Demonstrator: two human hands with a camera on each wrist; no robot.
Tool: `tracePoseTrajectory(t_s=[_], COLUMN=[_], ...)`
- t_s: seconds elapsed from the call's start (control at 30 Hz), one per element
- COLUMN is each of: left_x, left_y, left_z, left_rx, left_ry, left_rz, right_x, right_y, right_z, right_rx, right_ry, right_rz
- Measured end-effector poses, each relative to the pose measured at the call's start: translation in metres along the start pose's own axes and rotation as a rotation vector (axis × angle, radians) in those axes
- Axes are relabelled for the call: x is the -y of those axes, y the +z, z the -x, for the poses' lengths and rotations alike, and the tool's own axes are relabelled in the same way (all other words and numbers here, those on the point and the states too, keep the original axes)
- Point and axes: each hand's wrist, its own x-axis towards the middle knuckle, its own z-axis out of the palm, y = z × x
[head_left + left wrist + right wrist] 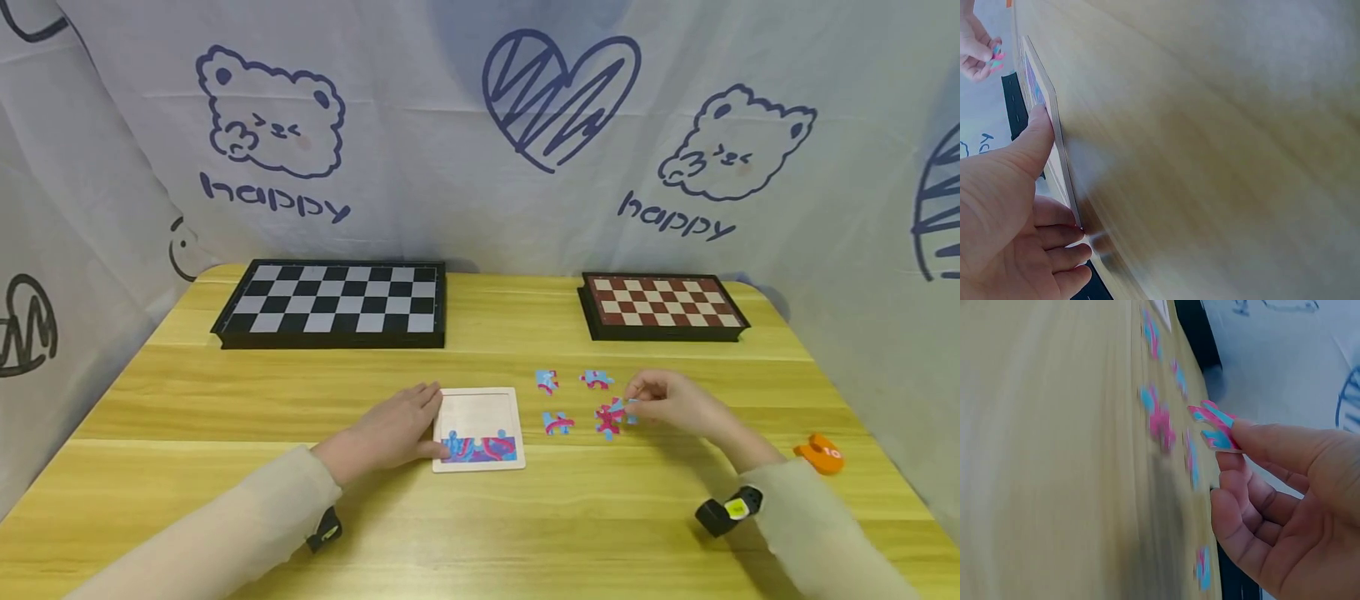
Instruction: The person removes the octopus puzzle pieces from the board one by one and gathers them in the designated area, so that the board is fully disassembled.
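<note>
A small pale puzzle tray [476,412] lies on the table with joined blue, purple and pink pieces [480,449] along its near side. My left hand [390,429] rests at its left edge, thumb on the lower corner and fingers lying along the frame. Between thumb and fingertips, my right hand [678,406] pinches a blue-and-pink jigsaw piece [1218,439], held up above the table in the right wrist view. Loose jigsaw pieces [558,423] are spread between the tray and this hand; a mostly pink piece [606,421] is closest to its fingertips.
Toward the back left is a black-and-white chessboard [337,300]; a smaller red-and-cream chessboard [663,302] sits back right. An orange object marked 10 [821,455] lies beyond my right wrist. A printed white cloth [420,150] hangs behind the table.
</note>
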Motion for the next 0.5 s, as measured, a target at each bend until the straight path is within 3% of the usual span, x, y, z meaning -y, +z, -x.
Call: tracePoseTrajectory(t_s=[0.2, 0.5], left_x=[0.001, 0.000], left_y=[0.001, 0.002], left_z=[0.000, 0.000], left_rx=[-0.005, -0.005], left_ry=[0.000, -0.003], left_rz=[0.006, -0.001], right_x=[-0.023, -0.039], right_y=[-0.018, -0.028], right_z=[0.010, 0.017], right_rx=[-0.018, -0.061], right_ry=[0.072, 0.128], right_rz=[0.015, 0.205])
